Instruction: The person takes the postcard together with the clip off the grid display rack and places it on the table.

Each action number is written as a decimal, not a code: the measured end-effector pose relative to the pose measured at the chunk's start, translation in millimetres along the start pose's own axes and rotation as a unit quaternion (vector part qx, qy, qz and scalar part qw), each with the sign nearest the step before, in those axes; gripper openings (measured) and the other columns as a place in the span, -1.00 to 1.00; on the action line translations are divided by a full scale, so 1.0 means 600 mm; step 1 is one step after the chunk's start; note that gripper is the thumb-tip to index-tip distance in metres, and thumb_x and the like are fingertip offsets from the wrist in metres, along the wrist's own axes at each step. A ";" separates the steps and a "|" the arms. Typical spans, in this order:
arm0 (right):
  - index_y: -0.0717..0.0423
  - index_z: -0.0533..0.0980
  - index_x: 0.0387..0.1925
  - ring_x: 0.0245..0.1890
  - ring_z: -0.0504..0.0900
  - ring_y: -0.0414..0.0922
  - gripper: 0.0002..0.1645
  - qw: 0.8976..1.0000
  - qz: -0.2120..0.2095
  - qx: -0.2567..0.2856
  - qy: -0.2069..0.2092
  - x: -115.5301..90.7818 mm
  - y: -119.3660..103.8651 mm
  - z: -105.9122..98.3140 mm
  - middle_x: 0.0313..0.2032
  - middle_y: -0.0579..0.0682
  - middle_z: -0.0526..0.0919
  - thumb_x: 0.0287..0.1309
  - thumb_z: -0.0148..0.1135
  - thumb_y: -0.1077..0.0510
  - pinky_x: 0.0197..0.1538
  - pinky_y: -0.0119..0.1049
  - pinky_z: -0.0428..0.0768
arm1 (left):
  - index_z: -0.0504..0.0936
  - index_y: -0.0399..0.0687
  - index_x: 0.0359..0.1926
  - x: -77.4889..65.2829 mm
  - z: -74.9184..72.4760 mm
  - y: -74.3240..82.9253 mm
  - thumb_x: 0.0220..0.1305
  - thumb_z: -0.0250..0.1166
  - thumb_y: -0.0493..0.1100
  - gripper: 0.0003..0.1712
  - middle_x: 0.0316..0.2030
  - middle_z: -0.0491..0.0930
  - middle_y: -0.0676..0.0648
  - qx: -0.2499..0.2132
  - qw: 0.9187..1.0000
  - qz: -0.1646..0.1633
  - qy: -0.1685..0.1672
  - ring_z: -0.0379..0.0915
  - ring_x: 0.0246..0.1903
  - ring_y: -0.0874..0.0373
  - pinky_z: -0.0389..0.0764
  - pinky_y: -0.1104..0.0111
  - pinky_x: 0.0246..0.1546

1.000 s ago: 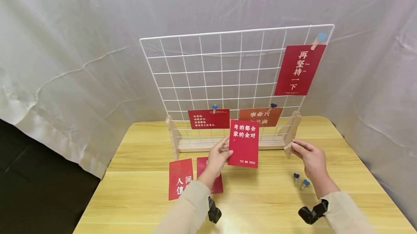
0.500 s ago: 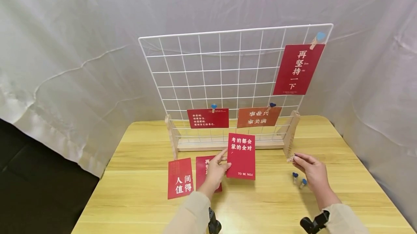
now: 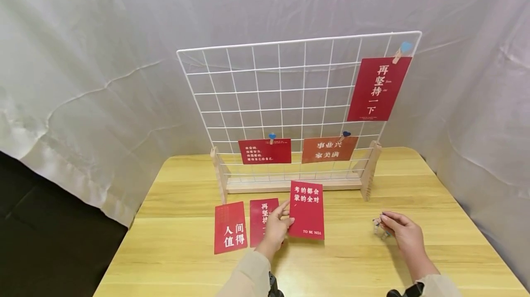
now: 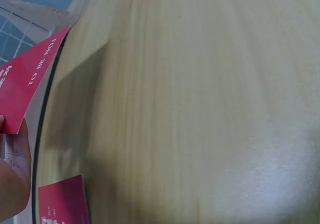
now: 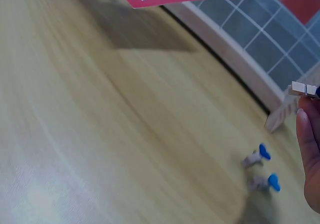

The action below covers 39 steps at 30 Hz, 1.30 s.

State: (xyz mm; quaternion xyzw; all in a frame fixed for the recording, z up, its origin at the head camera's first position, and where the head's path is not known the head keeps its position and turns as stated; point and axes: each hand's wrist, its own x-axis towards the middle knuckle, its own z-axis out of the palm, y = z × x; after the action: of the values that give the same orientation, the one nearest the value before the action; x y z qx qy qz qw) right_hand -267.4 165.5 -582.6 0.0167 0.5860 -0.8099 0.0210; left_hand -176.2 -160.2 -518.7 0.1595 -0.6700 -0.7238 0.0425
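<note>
My left hand (image 3: 274, 230) pinches a red card (image 3: 306, 214) by its left edge, thumb in front, above the table. Its white lettering faces me, with "TO BE NO.1" at the bottom. My right hand (image 3: 407, 239) pinches a small wooden clothespin (image 5: 302, 89) with a dark blue end, seen in the right wrist view. Below that hand, two more clothespins with blue hearts lie on the table, a dark blue-hearted clothespin (image 5: 256, 157) and a lighter blue-hearted clothespin (image 5: 264, 182). In the head view they are partly hidden by my right hand.
A white wire grid (image 3: 291, 90) stands on a wooden base (image 3: 252, 186). Clipped to it are a tall red card (image 3: 366, 99), a small red card (image 3: 265, 151) and an orange card (image 3: 329, 149). Two red cards, one left (image 3: 230, 223) and one partly covered (image 3: 258, 223), lie on the table.
My left hand has lowered the red card away from the grid, uncovering the orange card. My right hand, still pinching the clothespin, has moved down and nearer over the two loose clothespins.
</note>
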 end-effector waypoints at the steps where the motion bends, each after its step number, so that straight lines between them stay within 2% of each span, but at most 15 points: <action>1: 0.27 0.54 -0.24 -0.38 0.60 -0.20 -0.71 1.000 0.005 -0.008 0.006 -0.006 -0.002 0.000 -0.40 -0.05 0.62 -0.13 0.26 0.31 -0.30 -0.39 0.53 | 0.35 -0.04 0.14 0.000 0.000 -0.003 0.03 0.12 -0.47 -0.40 -0.21 0.41 -0.09 -0.002 1.000 -0.001 -0.001 0.14 -0.77 0.31 0.19 0.57 -0.84; 4: 0.21 0.57 -0.30 -0.40 0.59 -0.23 -0.75 0.999 0.028 -0.029 0.018 -0.026 -0.014 0.003 -0.43 -0.10 0.62 -0.15 0.29 0.27 -0.30 -0.40 0.53 | 0.33 -0.09 0.15 0.002 0.000 -0.011 0.02 0.11 -0.49 -0.39 -0.23 0.42 -0.10 -0.003 1.000 -0.001 -0.002 0.12 -0.77 0.32 0.19 0.59 -0.82; 6: 0.14 0.59 -0.34 -0.41 0.59 -0.24 -0.78 0.997 0.045 -0.054 0.025 -0.043 -0.027 0.009 -0.44 -0.13 0.62 -0.16 0.31 0.25 -0.29 -0.41 0.53 | 0.33 -0.12 0.14 0.002 0.000 -0.016 0.00 0.11 -0.50 -0.39 -0.24 0.42 -0.10 -0.004 1.000 -0.003 -0.001 0.18 -0.71 0.31 0.27 0.58 -0.76; 10: 0.05 0.60 -0.44 -0.42 0.59 -0.24 -0.87 0.994 0.072 -0.076 0.031 -0.075 -0.054 0.025 -0.45 -0.13 0.61 -0.16 0.30 0.26 -0.26 -0.40 0.53 | 0.35 -0.15 0.12 0.003 0.001 -0.028 -0.05 0.13 -0.53 -0.38 -0.28 0.45 -0.10 0.003 1.000 0.000 0.007 0.38 -0.44 0.19 0.49 0.49 -0.49; 14: 0.05 0.60 -0.47 -0.43 0.58 -0.29 -0.88 0.989 0.093 -0.099 0.052 -0.093 -0.064 0.031 -0.48 -0.19 0.61 -0.15 0.29 0.28 -0.27 -0.44 0.53 | 0.36 -0.16 0.11 0.002 0.004 -0.038 -0.08 0.13 -0.54 -0.37 -0.30 0.46 -0.09 0.010 1.000 0.002 0.013 0.38 -0.24 0.08 0.52 0.43 -0.32; 17: 0.06 0.60 -0.47 -0.44 0.57 -0.33 -0.88 0.985 0.102 -0.122 0.073 -0.098 -0.059 0.026 -0.50 -0.25 0.60 -0.16 0.30 0.28 -0.29 -0.46 0.53 | 0.36 -0.16 0.11 0.000 0.006 -0.044 -0.08 0.12 -0.55 -0.37 -0.29 0.45 -0.11 0.010 1.000 -0.001 0.015 0.36 -0.22 0.06 0.52 0.42 -0.31; 23: -0.03 0.58 -0.53 -0.45 0.57 -0.35 -0.87 0.978 0.104 -0.160 0.084 -0.100 -0.050 0.016 -0.54 -0.28 0.58 -0.15 0.29 0.28 -0.29 -0.47 0.53 | 0.35 -0.19 0.11 0.001 0.004 -0.054 -0.07 0.11 -0.57 -0.37 -0.28 0.43 -0.13 0.010 1.000 -0.002 0.021 0.33 -0.19 0.06 0.52 0.43 -0.29; 33: 0.09 0.58 -0.53 -0.52 0.53 -0.41 -0.91 0.969 0.088 -0.198 0.115 -0.098 -0.053 0.016 -0.60 -0.26 0.57 -0.17 0.30 0.31 -0.36 -0.51 0.53 | 0.37 -0.23 0.08 0.004 0.005 -0.057 -0.11 0.11 -0.58 -0.37 -0.30 0.45 -0.10 0.037 0.999 0.005 0.027 0.34 -0.24 0.09 0.52 0.45 -0.31; 36: 0.24 0.57 -0.44 -0.54 0.50 -0.44 -0.89 0.956 0.083 -0.253 0.124 -0.097 -0.052 0.015 -0.62 -0.30 0.55 -0.14 0.26 0.32 -0.41 -0.53 0.53 | 0.38 -0.26 0.07 0.004 0.006 -0.056 -0.12 0.11 -0.59 -0.38 -0.26 0.46 -0.12 0.048 0.998 0.007 0.027 0.33 -0.23 0.08 0.52 0.45 -0.32; 39: 0.39 0.52 -0.32 -0.56 0.46 -0.47 -0.76 0.934 0.070 -0.327 0.127 -0.096 -0.052 0.016 -0.62 -0.33 0.54 -0.10 0.22 0.32 -0.48 -0.54 0.51 | 0.39 -0.30 0.05 0.005 0.007 -0.057 -0.15 0.12 -0.61 -0.38 -0.25 0.47 -0.13 0.062 0.998 0.010 0.030 0.34 -0.25 0.08 0.53 0.44 -0.35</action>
State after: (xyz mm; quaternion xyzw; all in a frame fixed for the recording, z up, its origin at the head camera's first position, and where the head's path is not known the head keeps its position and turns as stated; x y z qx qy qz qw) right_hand -211.8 166.9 -547.3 0.1527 0.8137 -0.5609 0.0069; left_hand -175.1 -153.5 -552.8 0.1766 -0.7138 -0.6751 0.0593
